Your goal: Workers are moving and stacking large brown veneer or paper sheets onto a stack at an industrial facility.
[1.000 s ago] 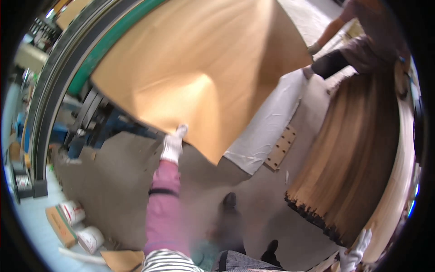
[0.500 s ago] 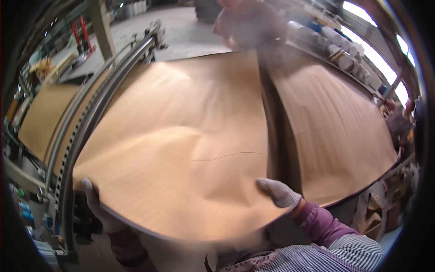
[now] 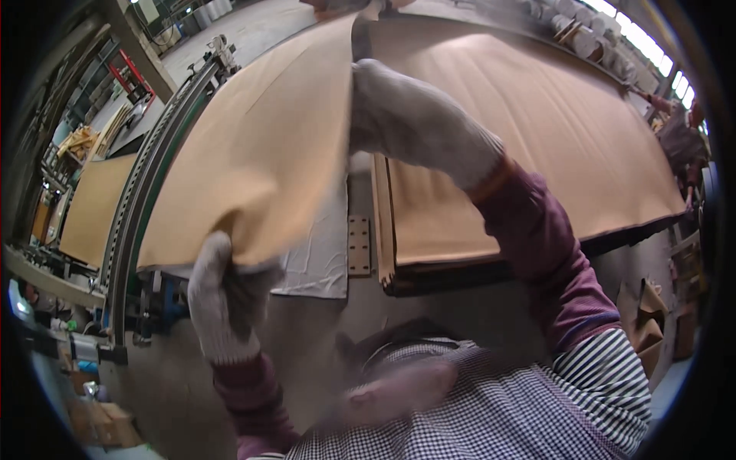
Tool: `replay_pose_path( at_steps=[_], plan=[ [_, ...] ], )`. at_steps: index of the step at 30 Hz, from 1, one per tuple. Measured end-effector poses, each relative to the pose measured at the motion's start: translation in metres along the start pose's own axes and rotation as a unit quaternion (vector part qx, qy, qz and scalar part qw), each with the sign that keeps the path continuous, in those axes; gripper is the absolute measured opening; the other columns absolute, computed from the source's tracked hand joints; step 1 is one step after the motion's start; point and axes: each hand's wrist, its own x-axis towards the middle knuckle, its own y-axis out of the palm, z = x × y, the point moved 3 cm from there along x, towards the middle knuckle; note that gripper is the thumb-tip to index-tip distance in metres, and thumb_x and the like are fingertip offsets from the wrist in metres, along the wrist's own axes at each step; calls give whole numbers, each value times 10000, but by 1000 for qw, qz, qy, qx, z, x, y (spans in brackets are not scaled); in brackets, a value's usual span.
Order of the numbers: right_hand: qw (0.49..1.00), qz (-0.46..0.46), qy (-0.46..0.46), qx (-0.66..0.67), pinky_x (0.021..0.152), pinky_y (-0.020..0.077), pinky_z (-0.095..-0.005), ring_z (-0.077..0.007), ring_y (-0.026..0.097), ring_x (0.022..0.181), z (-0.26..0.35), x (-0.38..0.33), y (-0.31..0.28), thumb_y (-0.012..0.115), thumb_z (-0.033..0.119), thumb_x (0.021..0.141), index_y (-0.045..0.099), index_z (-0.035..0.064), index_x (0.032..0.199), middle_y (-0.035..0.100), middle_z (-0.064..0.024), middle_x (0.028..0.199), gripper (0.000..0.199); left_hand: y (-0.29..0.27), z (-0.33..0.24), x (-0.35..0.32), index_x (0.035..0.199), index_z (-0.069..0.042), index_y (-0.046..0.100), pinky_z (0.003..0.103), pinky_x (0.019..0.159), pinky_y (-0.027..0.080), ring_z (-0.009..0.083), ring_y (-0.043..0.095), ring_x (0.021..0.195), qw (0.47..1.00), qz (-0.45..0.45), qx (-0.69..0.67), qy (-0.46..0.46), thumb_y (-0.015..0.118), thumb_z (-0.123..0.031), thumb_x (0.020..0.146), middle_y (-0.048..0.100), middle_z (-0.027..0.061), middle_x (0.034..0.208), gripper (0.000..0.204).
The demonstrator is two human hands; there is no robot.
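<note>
Left hand (image 3: 225, 303): low, pinching sheet (image 3: 257, 146) at near edge
Right hand (image 3: 418, 121): extended, grasping right edge
Sheet: tan, buckled beside left thumb

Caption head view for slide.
Gloved left-hand grip on the near edge of a tan sheet, right-hand grip at its right edge.

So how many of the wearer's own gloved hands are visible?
2: the left hand pinches the near edge of the tan sheet; the right hand is at its right edge, fingers partly hidden.
</note>
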Motion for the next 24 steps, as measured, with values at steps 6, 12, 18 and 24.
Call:
replay_pose_path(
  at_steps=[6, 12, 18, 24],
  plan=[
    [589, -41, 17, -807, 1023, 404, -449, -354, 469, 1242, -82, -186, -21, 741, 353, 733, 495, 94, 1320, 476, -152, 1348, 687, 56, 41, 1, 1176, 32, 532, 300, 592, 497, 170, 544, 745, 986, 82, -144, 4, 515, -174, 972, 591, 158, 1003, 291],
    [514, -17, 10, -858, 1036, 326, -453, -300, 436, 1246, -121, -234, -71, 647, 455, 688, 543, 47, 1249, 502, -144, 1299, 702, 102, 119, -16, 1115, -37, 584, 367, 707, 624, 210, 701, 784, 994, 60, -88, -34, 560, -213, 961, 691, 128, 895, 234],
    [946, -140, 133, -261, 981, 424, -347, -211, 546, 1135, -40, -275, 16, 615, 353, 877, 472, -12, 1333, 602, -144, 1190, 602, 107, 216, -41, 952, -21, 656, 267, 606, 562, 168, 659, 664, 984, 20, 108, -139, 595, -206, 942, 682, 73, 807, 195],
    [614, -300, 24, -730, 882, 494, -383, -327, 627, 1008, -37, -328, -12, 589, 106, 827, 549, -15, 1210, 635, -183, 1094, 404, 145, 246, -57, 992, -32, 677, 246, 553, 481, 131, 623, 630, 926, 44, 296, -231, 564, -345, 952, 694, 73, 767, 335]
  ],
)
